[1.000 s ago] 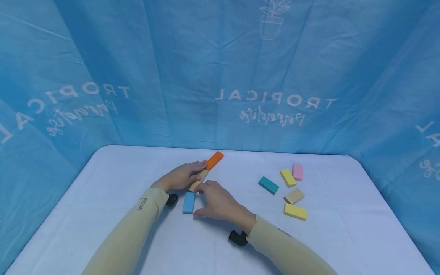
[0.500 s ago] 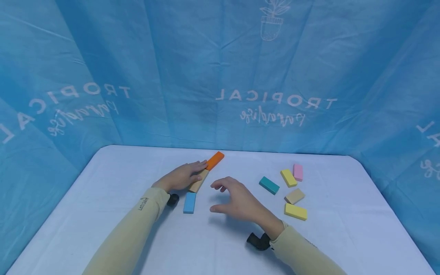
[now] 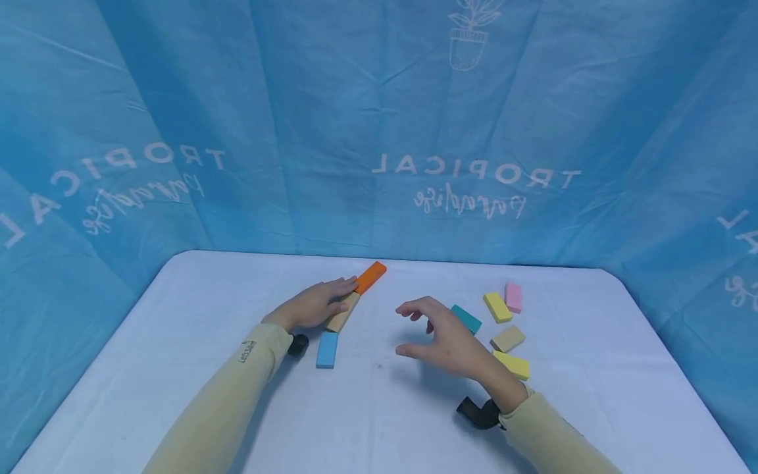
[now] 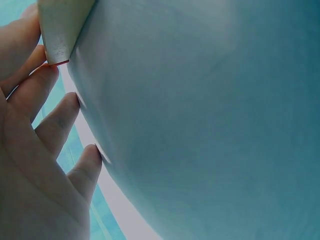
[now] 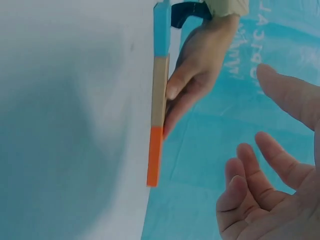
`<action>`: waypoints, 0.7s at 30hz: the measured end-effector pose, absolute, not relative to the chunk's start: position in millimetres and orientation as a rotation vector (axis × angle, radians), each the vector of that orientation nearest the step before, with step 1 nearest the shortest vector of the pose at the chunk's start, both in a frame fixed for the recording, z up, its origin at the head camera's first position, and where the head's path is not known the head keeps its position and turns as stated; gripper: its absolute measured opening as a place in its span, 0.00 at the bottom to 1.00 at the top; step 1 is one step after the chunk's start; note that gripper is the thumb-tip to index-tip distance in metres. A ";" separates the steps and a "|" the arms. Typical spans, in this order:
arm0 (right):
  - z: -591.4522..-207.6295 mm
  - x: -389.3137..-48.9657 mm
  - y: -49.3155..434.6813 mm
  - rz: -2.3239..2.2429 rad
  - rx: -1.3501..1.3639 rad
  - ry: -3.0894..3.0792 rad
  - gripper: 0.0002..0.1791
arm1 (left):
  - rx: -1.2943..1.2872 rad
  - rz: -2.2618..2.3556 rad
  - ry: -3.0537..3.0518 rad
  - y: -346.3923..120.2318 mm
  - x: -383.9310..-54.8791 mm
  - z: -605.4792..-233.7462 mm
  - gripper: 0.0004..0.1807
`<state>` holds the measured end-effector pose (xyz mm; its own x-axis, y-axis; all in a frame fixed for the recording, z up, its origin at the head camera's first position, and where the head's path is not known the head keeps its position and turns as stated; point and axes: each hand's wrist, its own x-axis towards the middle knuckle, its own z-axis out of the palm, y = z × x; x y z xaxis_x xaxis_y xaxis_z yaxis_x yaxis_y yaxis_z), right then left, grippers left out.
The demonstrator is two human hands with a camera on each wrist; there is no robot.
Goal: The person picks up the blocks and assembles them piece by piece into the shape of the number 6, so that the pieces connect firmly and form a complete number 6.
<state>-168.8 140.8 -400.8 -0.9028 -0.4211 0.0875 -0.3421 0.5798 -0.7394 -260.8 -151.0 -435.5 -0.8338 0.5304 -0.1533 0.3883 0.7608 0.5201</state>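
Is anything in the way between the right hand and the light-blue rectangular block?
Nothing visible: only white tabletop shows between the right hand and the light-blue rectangular block. The left hand, touching the tan rectangular block, is off that line.

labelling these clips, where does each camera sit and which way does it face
Head: on the head, facing forward and down over the white table to the blue curtain; left hand, right hand and both sleeves show.
Left wrist: on that wrist, facing past the left hand to the wooden block; of the person, only that hand shows.
Right wrist: on that wrist, facing past the right hand to the left hand; both hands and one sleeve show.
Shared: head and right wrist show blue block, wooden block, orange block in a row.
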 end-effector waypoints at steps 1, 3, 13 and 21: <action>-400.6 -168.9 144.0 -1.231 -0.660 2.715 0.31 | 0.729 0.699 2.666 -151.3 -260.7 -435.3 0.32; -400.7 -169.6 150.9 -1.235 -0.678 2.735 0.32 | 0.757 0.707 2.663 -151.8 -260.4 -434.9 0.32; -402.5 -174.7 185.2 -1.292 -0.612 2.797 0.30 | 0.751 0.694 2.662 -152.3 -260.2 -435.0 0.33; -404.4 -184.3 207.3 -1.296 -0.537 2.823 0.31 | 0.758 0.710 2.658 -152.2 -261.9 -436.7 0.33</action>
<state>-184.3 207.3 -404.4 -0.9419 -0.3010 0.1493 -0.3094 0.6039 -0.7345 -261.9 -152.2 -436.7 -0.8205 0.5554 -0.1355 0.4139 0.7406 0.5293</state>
